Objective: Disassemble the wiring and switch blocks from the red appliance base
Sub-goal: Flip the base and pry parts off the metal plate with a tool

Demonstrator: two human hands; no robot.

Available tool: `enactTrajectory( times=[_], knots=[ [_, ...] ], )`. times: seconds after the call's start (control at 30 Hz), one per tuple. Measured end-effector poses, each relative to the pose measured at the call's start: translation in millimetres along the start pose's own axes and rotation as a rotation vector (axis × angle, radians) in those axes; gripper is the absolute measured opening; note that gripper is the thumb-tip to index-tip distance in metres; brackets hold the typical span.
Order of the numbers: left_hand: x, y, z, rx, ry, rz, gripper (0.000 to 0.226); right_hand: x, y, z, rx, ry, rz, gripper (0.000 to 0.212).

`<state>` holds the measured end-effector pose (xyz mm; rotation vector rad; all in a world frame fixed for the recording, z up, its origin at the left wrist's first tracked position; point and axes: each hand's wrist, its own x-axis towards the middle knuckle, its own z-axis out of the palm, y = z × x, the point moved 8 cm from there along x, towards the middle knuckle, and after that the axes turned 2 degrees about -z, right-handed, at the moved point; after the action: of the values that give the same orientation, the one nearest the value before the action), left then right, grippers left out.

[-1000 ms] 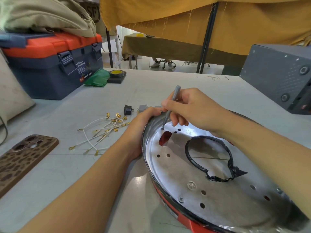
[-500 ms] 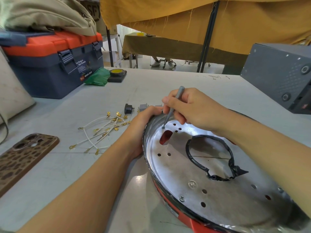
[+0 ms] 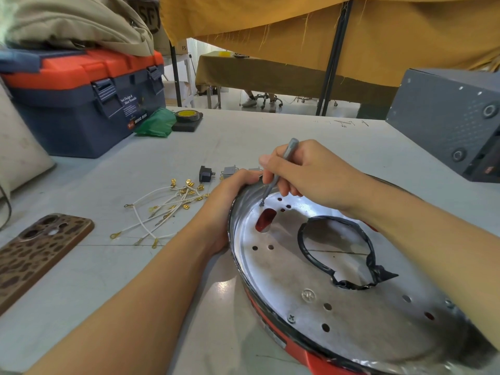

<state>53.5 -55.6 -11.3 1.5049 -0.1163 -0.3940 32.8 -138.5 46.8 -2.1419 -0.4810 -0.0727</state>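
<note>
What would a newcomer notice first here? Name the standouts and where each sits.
The round silver plate of the red appliance base fills the lower right, the right hand setting a slim grey screwdriver at its far rim while the left hand grips the edge. Left of it lie loose white wires; an orange-lidded toolbox stands far left.

base: red appliance base (image 3: 305,355), silver plate up, tilted, at 5 o'clock
wires: white wires (image 3: 162,212), loose heap, at 9 o'clock
blocks: switch blocks (image 3: 216,173), beyond the wires

Toolbox (image 3: 81,104), tape roll (image 3: 188,115), phone case (image 3: 38,253).
</note>
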Motion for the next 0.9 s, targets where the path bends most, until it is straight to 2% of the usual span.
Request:
enactTrajectory(
  times=[0.1, 0.3, 0.37, 0.5, 0.67, 0.9],
  knots=[
    [-8.0, -8.4, -0.2, -0.139, -0.069, 0.056, 0.027, -0.3, -3.4, -0.2, -0.022, -0.003, -0.021, 0.038],
    [1.6, -7.0, -1.1, -0.064, -0.064, -0.012, 0.031, 0.0, 5.3, 4.5, -0.028, -0.062, 0.048, 0.028],
    [-0.9, -5.4, 0.0, -0.063, -0.068, 0.000, 0.032, 0.4, 7.3, 2.5, -0.002, -0.052, 0.067, 0.023],
    [3.3, -4.8, -8.2, 0.082, -0.031, 0.037, 0.037, -0.4, 3.5, 1.4, 0.039, -0.042, 0.036, 0.023],
    [1.5, -6.5, -3.3, 0.039, -0.058, 0.059, 0.037, -0.6, -0.9, 0.9, 0.041, -0.015, 0.003, 0.035],
    [-3.5, -9.9, -2.2, -0.045, -0.080, 0.037, 0.033, -0.3, 7.9, 4.7, 0.026, -0.061, 0.090, 0.026]
  ],
)
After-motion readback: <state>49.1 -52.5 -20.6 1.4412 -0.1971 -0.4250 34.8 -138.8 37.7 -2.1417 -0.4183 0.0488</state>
